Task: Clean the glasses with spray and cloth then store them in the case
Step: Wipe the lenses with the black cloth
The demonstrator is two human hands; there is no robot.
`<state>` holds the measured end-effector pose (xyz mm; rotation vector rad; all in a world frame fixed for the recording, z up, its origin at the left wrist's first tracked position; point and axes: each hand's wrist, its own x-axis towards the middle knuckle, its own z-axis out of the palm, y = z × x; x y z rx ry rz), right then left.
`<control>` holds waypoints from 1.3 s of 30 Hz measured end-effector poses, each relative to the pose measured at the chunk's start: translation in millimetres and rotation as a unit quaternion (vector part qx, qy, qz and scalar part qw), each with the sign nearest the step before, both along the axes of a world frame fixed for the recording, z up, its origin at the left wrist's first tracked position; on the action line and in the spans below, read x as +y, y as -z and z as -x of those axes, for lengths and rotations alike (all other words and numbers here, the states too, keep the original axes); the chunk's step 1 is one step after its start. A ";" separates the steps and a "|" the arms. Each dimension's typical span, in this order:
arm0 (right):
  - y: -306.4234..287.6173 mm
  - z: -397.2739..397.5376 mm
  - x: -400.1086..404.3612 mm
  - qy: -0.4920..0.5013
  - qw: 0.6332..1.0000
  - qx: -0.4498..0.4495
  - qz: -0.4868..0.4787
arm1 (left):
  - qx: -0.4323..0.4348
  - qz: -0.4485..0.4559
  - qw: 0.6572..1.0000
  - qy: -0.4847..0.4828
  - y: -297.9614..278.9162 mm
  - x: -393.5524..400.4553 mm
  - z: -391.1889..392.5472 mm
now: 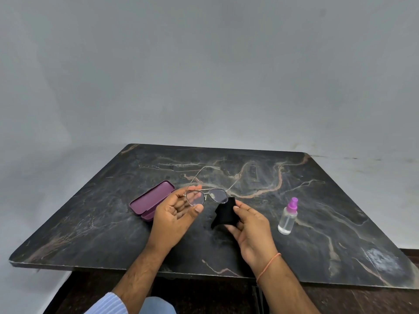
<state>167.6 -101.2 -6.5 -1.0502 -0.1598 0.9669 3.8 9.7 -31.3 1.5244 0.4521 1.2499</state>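
Thin metal-framed glasses [217,195] are held above the dark marble table [317,200], temples unfolded and pointing away from me. My left hand [174,218] pinches the frame around its left lens, between thumb and fingers. My right hand [251,232] grips a black cloth [224,214], whose top edge touches the lower rim of the right lens. The purple glasses case [150,200] lies open on the table, just left of my left hand. A small clear spray bottle [288,217] with a purple nozzle stands upright to the right of my right hand.
The table's near edge [90,266] runs just in front of my forearms. A plain grey wall [204,75] rises behind the table. A thin orange thread circles my right wrist [268,266].
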 end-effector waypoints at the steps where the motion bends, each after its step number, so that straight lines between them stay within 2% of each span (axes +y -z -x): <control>1: 0.7 0.9 1.7 -0.012 1.000 0.020 -0.015 | 0.008 -0.009 1.000 0.010 1.4 -0.3 0.6; 6: -0.7 1.6 1.4 -0.039 0.992 0.067 -0.095 | 0.058 -0.025 0.996 0.059 2.5 -0.8 0.8; 13: 6.0 -9.9 -3.8 -0.038 0.986 0.071 -0.148 | 0.114 -0.057 0.991 0.049 2.8 -0.3 0.1; 19: 3.1 -15.5 -8.6 -0.091 0.983 0.076 -0.143 | 0.142 -0.101 0.985 -0.007 -1.6 -5.2 1.4; 23: 4.7 -18.8 -8.2 -0.072 0.986 0.071 -0.129 | 0.153 -0.136 0.978 -0.039 -4.6 -8.6 2.2; 27: 10.2 -21.5 -5.8 -0.042 0.985 0.059 -0.159 | 0.159 -0.144 0.975 -0.051 -5.6 -11.0 2.3; 33: 9.3 -20.9 -9.3 -0.077 0.983 0.063 -0.155 | 0.171 -0.156 0.972 -0.044 -6.1 -10.7 1.8; 39: 2.4 -10.5 -12.9 -0.125 0.986 -0.007 -0.110 | 0.163 -0.142 0.975 -0.054 -7.0 -11.1 1.3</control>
